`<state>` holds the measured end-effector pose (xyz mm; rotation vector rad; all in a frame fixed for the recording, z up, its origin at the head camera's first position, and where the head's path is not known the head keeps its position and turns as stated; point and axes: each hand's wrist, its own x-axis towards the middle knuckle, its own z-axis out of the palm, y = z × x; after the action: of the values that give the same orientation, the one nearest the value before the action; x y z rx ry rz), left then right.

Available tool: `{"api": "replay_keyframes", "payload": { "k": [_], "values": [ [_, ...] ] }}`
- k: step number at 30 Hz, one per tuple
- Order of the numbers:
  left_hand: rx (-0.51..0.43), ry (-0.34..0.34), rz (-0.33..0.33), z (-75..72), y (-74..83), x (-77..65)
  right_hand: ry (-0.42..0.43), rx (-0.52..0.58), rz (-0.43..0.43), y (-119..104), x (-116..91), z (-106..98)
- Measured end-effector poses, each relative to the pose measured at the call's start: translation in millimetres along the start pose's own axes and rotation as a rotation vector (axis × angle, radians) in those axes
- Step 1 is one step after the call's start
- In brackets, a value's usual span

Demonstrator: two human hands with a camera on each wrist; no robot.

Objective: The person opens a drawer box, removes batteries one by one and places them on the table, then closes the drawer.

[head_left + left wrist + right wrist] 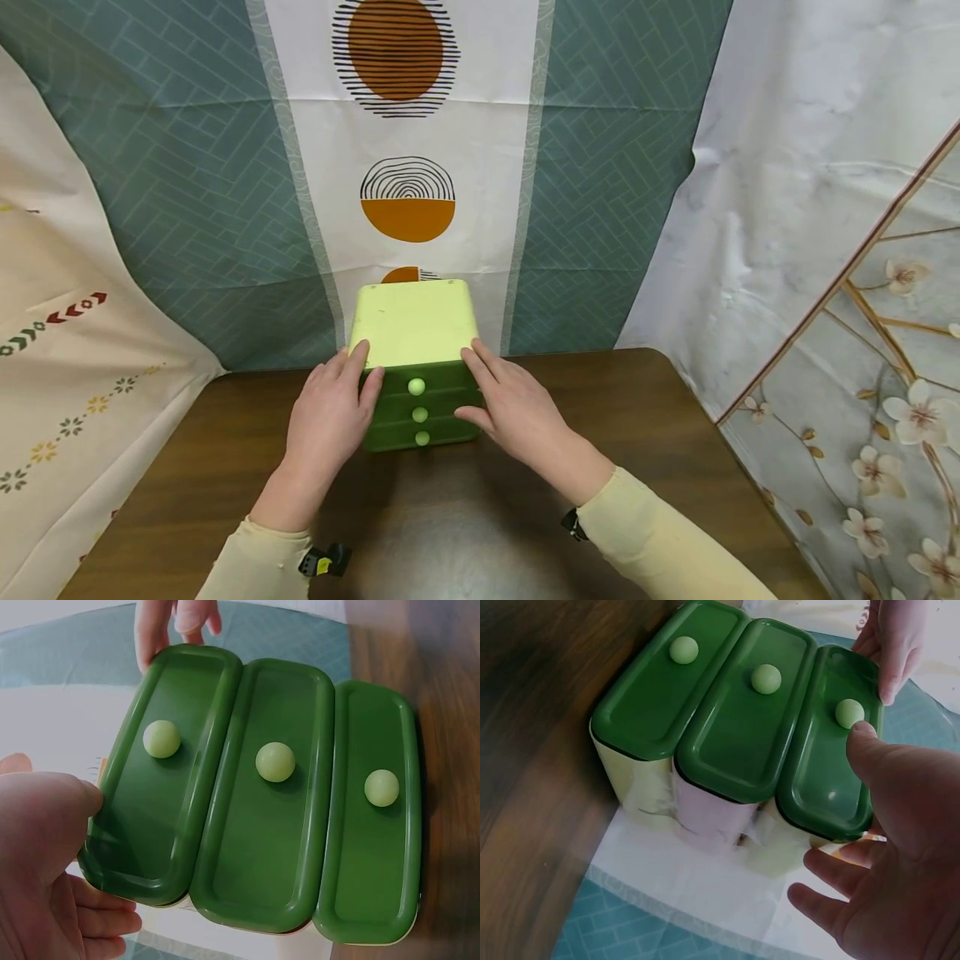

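Observation:
A small three-drawer box [414,323] stands on the table, with a pale yellow-green top and dark green drawer fronts [262,825]. Each front carries a round light green knob [766,679]. My left hand [330,408] rests at the box's upper left edge, fingers along the top and side, thumb near the front. On the opposite side, my right hand [517,404] touches the upper right edge with extended fingers. In the right wrist view, its thumb lies close to the top drawer's knob. All three drawers look closed. The box's back is hidden.
The brown wooden table [420,517] extends around the box. Behind it hangs a green and white patterned cloth [615,208]. Cream cloth [97,400] borders the left side, and a flowered white curtain [825,333] borders the right.

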<state>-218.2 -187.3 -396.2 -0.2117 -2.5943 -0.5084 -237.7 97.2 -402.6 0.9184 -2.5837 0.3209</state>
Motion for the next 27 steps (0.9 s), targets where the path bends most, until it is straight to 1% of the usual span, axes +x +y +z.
{"api": "replay_keyframes", "payload": {
  "k": [12,18,21,27],
  "values": [
    [-0.032,-0.041,0.001,10.8,10.1,4.2,0.018,-0.006,0.024,9.4,-12.3,0.9],
    [-0.042,-0.049,-0.001,13.9,16.2,6.5,0.038,-0.013,0.037,12.2,-18.5,-1.2],
    [-0.048,-0.046,0.003,15.7,19.8,9.0,0.048,-0.014,0.043,15.1,-20.5,-2.4],
    [-0.045,-0.019,0.041,20.9,28.6,14.1,0.049,-0.026,0.060,23.0,-24.7,-4.5]
  ]
}}
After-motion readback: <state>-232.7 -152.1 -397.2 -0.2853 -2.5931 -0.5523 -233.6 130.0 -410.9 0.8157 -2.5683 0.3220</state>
